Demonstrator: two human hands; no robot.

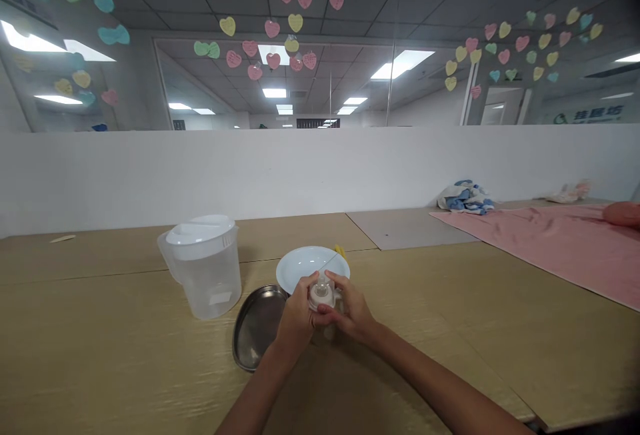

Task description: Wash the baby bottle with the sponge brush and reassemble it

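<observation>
Both hands are raised together over the table's middle. My left hand (297, 312) and my right hand (349, 307) grip a small clear bottle with a transparent teat-like top (323, 292), and their fingers hide much of it. A thin straight stem rises from it toward the back right. Behind my hands lies a white round plate (305, 263), with a yellow object (340, 250) partly hidden behind its rim. An oval steel tray (257, 325) sits just left of my left hand, below the plate.
A clear plastic pitcher with a white lid (204, 272) stands left of the tray. A pink cloth (550, 248) covers the table's right side, and a crumpled blue-and-white cloth (466, 198) lies against the white partition (250, 175) behind the table.
</observation>
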